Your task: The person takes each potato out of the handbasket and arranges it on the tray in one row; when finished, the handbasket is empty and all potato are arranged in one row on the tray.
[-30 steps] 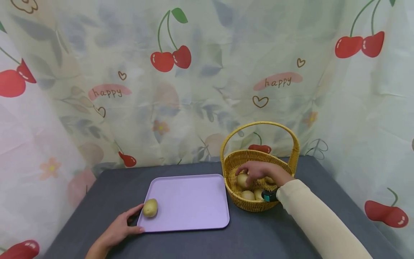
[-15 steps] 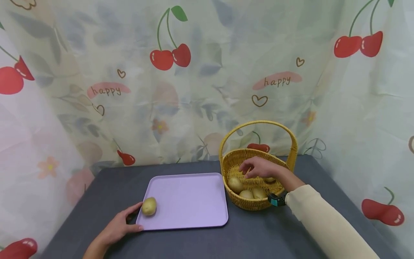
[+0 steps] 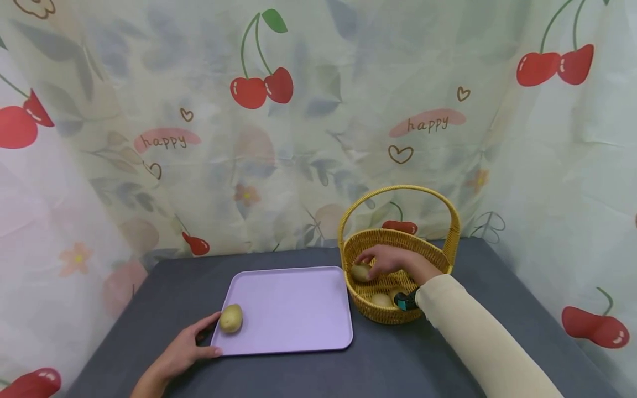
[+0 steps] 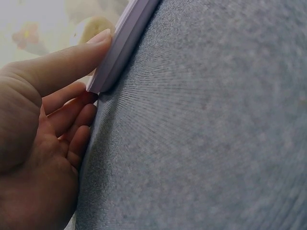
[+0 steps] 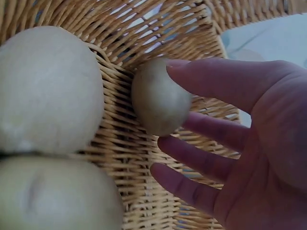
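My right hand (image 3: 390, 261) reaches into a wicker basket (image 3: 385, 317) and pinches a potato (image 3: 360, 272) near its left wall. In the right wrist view, the thumb lies on this potato (image 5: 158, 98) and the fingers are at its far side. Two more potatoes (image 5: 50, 91) show large beside it. On the left, my left hand (image 3: 180, 351) grips the near left corner of a light purple tray (image 3: 288, 312). The left wrist view has the thumb (image 4: 76, 60) on the tray's rim (image 4: 120, 48) with the fingers curled below. One potato (image 3: 231, 319) lies on the tray by that edge.
The basket's tall arched handle (image 3: 400, 188) rises above my right hand. A dark grey cloth (image 3: 298, 376) covers the table, and a cherry-print curtain (image 3: 308, 138) hangs behind and at both sides.
My right hand first lets go of the potato and lifts away, then comes down left and takes hold of it again, raising it slightly. The left hand stays at the tray.
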A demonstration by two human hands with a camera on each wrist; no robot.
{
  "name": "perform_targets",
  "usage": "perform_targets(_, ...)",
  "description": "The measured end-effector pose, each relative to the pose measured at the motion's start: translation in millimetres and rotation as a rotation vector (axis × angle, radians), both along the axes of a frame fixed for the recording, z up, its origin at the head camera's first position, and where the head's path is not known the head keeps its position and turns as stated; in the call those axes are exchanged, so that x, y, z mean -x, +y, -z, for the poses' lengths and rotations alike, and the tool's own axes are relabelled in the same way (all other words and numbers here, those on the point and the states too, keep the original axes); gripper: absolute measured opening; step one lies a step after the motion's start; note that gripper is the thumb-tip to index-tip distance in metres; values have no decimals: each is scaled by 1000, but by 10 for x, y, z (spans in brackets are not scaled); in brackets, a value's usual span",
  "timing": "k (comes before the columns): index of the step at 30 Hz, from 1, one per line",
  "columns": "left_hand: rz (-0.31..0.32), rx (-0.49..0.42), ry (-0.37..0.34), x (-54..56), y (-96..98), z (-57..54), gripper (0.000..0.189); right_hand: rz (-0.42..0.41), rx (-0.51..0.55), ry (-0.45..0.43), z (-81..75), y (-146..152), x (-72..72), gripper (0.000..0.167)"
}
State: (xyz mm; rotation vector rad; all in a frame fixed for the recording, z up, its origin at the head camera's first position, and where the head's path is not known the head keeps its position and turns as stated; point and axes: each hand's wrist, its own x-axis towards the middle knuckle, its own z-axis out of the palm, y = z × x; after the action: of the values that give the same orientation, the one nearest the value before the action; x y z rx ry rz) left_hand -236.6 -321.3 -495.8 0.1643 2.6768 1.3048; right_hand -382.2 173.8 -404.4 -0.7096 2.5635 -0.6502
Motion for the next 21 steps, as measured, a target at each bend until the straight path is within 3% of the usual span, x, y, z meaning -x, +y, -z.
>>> perform_targets(12,5,9,22,-10,6,15,88,38,-84,32,88,-144,68,49)
perform_targets(21,5,4,14,3,0,8,88,-2,-53,71,43,-21,87,47)
